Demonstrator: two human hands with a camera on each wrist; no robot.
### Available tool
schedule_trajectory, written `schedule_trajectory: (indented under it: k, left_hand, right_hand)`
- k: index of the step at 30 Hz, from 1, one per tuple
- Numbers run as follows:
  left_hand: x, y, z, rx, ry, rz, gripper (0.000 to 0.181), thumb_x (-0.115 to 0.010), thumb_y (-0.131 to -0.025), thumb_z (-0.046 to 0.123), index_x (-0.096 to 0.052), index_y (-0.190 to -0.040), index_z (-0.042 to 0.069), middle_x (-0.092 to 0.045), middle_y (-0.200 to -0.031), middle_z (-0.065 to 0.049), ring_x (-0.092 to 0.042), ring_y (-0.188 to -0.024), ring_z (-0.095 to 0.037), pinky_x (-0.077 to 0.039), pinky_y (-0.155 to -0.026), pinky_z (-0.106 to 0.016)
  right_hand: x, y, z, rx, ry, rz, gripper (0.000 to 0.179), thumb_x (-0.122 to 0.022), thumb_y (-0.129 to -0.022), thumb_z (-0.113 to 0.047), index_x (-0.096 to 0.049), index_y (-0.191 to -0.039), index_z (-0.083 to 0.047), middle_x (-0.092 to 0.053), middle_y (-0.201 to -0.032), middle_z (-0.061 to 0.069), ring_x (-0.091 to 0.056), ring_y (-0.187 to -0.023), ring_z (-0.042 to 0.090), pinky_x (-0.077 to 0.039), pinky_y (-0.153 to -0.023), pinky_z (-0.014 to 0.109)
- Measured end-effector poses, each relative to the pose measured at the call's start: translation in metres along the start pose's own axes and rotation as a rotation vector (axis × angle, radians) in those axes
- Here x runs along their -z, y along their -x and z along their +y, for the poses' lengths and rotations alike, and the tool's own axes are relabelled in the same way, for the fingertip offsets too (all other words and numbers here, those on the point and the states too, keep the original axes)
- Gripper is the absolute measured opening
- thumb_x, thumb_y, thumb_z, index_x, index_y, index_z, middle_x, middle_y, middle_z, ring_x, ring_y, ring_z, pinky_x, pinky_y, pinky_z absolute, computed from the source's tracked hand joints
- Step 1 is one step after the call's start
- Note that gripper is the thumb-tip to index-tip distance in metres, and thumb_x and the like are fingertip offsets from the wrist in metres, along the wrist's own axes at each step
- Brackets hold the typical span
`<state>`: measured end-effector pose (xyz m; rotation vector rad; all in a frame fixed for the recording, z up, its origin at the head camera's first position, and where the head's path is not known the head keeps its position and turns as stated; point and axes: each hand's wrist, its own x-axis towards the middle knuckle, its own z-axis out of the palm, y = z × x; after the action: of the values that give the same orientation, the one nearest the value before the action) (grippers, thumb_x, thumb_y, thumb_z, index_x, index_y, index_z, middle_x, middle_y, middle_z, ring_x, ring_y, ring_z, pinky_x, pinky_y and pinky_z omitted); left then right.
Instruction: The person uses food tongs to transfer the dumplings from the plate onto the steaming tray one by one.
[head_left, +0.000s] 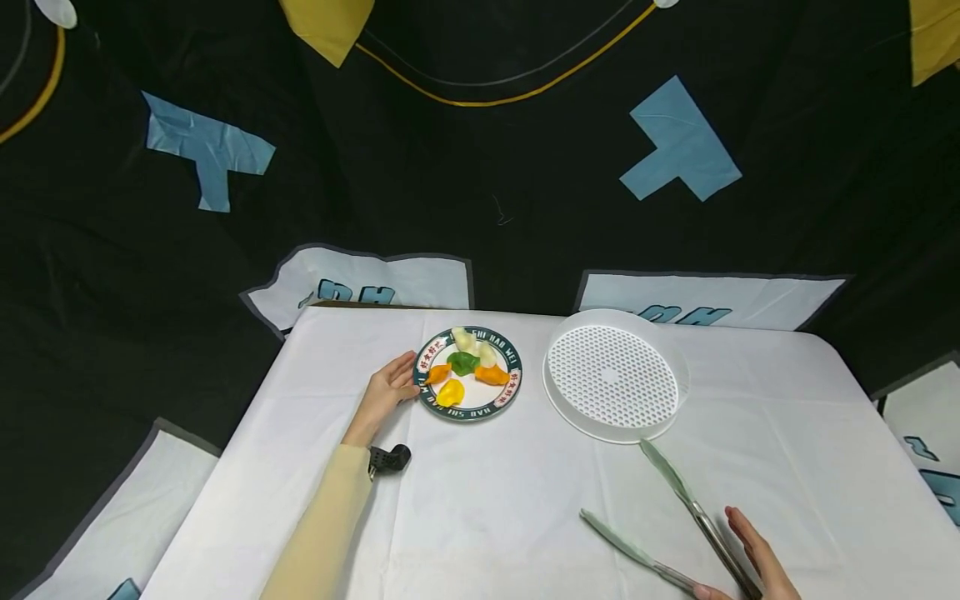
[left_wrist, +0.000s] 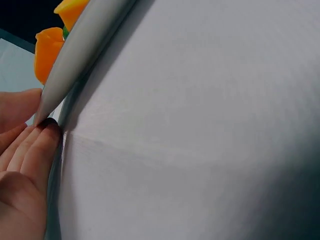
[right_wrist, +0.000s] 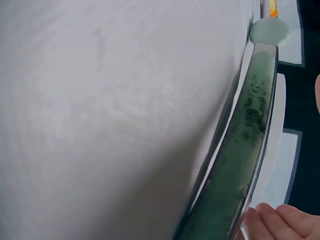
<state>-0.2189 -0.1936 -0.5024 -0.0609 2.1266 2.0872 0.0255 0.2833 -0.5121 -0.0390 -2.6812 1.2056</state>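
My left hand (head_left: 386, 390) holds the left rim of a round plate (head_left: 480, 412) with a dark green lettered border. In the left wrist view the thumb (left_wrist: 20, 107) lies over the plate's edge, with the fingers beneath it. Orange, yellow, green and pale food-like pieces (head_left: 462, 363) lie on the plate. At the lower right, my right hand (head_left: 765, 562) holds metal tongs (head_left: 667, 471) with pale green ends, their arms spread wide. One arm of the tongs fills much of the right wrist view, fingertips (right_wrist: 272, 220) beside it. Both tips point forward, the right one close to a white perforated round basket (head_left: 611, 377).
White cloth covers the table (head_left: 480, 500). The basket stands right of the plate, near the far edge. A black curtain (head_left: 487, 192) with blue tape pieces (head_left: 682, 137) hangs behind. A black wrist camera (head_left: 390, 458) sits on the left wrist.
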Motion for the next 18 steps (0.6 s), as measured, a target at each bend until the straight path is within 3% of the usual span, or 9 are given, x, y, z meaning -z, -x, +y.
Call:
schedule_trajectory:
  k: [4,9,15,18]
  left_hand:
    - [0.0,-0.001,0.0,0.005,-0.004,-0.007,0.071,-0.054,-0.086,-0.016,-0.025,-0.149,-0.003,-0.026,-0.153,-0.017,-0.032,-0.137,-0.029,-0.037,-0.106,-0.025]
    - [0.0,-0.001,-0.003,0.01,-0.001,-0.009,0.07,-0.054,-0.086,-0.015,-0.025,-0.149,-0.002,-0.026,-0.154,-0.016,-0.032,-0.137,-0.027,-0.037,-0.105,-0.023]
    - [0.001,-0.002,-0.006,0.01,0.003,-0.008,0.069,-0.054,-0.087,-0.014,-0.025,-0.149,-0.002,-0.026,-0.154,-0.016,-0.032,-0.137,-0.028,-0.037,-0.106,-0.025]
    - [0.001,-0.001,-0.006,0.014,-0.001,-0.013,0.07,-0.054,-0.087,-0.014,-0.025,-0.149,-0.002,-0.026,-0.154,-0.016,-0.032,-0.137,-0.027,-0.036,-0.106,-0.025]
  right_hand:
    - [0.001,-0.004,0.006,-0.083,0.004,-0.102,0.108,-0.084,-0.07,-0.016,-0.016,-0.153,-0.007,-0.033,-0.143,0.031,-0.019,-0.122,-0.013,-0.016,-0.084,-0.006]
    - [0.002,-0.01,0.008,-0.151,0.035,-0.18,0.103,-0.084,-0.072,-0.024,-0.02,-0.151,-0.004,-0.035,-0.144,0.022,-0.03,-0.115,-0.01,-0.026,-0.078,-0.002]
    - [0.003,-0.015,0.01,-0.126,0.109,-0.206,0.1,-0.084,-0.072,-0.027,-0.027,-0.149,-0.001,-0.038,-0.138,0.011,-0.028,-0.108,-0.016,-0.041,-0.078,0.009]
    - [0.003,-0.015,0.01,-0.089,0.134,-0.217,0.101,-0.085,-0.07,-0.028,-0.028,-0.147,0.002,-0.042,-0.136,0.018,-0.044,-0.117,0.007,-0.049,-0.08,0.024]
